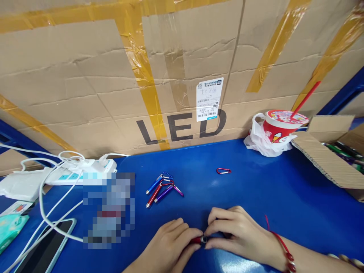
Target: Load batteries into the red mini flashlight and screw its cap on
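Observation:
My left hand [179, 244] is closed around a small red keychain flashlight [196, 240], and most of its tube is hidden by the fingers. Its dark, shiny end points right, where the thumb and fingertips of my right hand [236, 235] pinch at it. Whether a smaller part sits between those fingertips, I cannot tell. Beyond my hands lie a blue flashlight [154, 184], a red flashlight [154, 195] and a purple flashlight [164, 193], each with a clip at one end. A loose red carabiner [223, 171] rests farther right on the blue table [196, 163].
On the left are a white power strip [85, 176] with tangled cables, a phone [45, 246] and a blurred-out patch. A red cup [280, 127] with a straw stands in a plastic bag at back right, beside an open cardboard box [327, 159]. A large taped carton [182, 64] walls the back.

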`<act>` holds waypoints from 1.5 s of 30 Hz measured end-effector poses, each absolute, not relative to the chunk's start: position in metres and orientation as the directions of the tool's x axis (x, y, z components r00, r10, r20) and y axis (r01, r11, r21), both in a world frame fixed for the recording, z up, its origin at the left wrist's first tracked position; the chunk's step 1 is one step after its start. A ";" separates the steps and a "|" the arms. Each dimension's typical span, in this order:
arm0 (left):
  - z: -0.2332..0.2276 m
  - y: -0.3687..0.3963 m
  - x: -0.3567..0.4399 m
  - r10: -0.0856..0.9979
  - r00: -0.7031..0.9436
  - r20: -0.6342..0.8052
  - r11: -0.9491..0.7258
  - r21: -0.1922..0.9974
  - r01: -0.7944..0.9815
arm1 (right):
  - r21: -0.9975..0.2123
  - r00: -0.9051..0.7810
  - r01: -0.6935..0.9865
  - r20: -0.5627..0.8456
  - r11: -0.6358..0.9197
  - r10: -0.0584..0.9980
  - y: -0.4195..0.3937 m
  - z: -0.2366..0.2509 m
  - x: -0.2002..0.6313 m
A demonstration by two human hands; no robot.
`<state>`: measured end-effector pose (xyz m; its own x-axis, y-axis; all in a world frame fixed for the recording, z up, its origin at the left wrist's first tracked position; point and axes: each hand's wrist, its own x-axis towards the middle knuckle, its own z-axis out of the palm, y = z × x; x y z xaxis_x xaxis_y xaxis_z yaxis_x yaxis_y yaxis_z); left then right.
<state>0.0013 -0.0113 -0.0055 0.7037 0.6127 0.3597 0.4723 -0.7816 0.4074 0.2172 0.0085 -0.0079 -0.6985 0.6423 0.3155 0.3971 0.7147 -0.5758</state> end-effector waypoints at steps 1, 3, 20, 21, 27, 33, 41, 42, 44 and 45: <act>-0.006 -0.011 0.001 0.612 0.704 0.359 -0.782 0.409 0.471 | -0.575 -0.698 0.400 0.314 0.714 0.644 0.009 -0.008 0.217; -0.006 -0.012 0.001 0.611 0.706 0.358 -0.781 0.415 0.466 | -0.575 -0.697 0.404 0.310 0.711 0.647 0.009 -0.008 0.217; -0.007 -0.011 0.002 0.614 0.702 0.361 -0.781 0.401 0.478 | -0.576 -0.694 0.409 0.307 0.707 0.652 0.008 -0.010 0.218; -0.007 -0.011 0.002 0.614 0.702 0.362 -0.782 0.400 0.478 | -0.576 -0.694 0.411 0.306 0.707 0.652 0.008 -0.010 0.217; -0.008 -0.011 0.001 0.607 0.706 0.365 -0.789 0.386 0.479 | -0.580 -0.692 0.403 0.313 0.708 0.651 0.008 -0.008 0.217; -0.011 -0.010 0.001 0.595 0.707 0.383 -0.801 0.359 0.479 | -0.566 -0.697 0.411 0.309 0.714 0.647 0.008 -0.007 0.217; -0.011 -0.010 0.002 0.597 0.700 0.391 -0.800 0.347 0.489 | -0.553 -0.702 0.421 0.303 0.719 0.645 0.009 -0.007 0.217; -0.011 -0.010 0.002 0.596 0.699 0.394 -0.801 0.345 0.488 | -0.551 -0.703 0.422 0.302 0.720 0.644 0.009 -0.007 0.217; -0.012 -0.009 0.002 0.596 0.698 0.398 -0.802 0.346 0.488 | -0.548 -0.702 0.422 0.306 0.722 0.643 0.009 -0.006 0.217; -0.012 -0.009 0.002 0.596 0.697 0.398 -0.801 0.347 0.488 | -0.548 -0.702 0.420 0.309 0.724 0.641 0.009 -0.006 0.216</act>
<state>0.0020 -0.0091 -0.0122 0.6971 0.5964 0.3979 0.4877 -0.8013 0.3465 0.2165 0.0092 -0.0062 -0.7020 0.6414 0.3094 0.4198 0.7237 -0.5478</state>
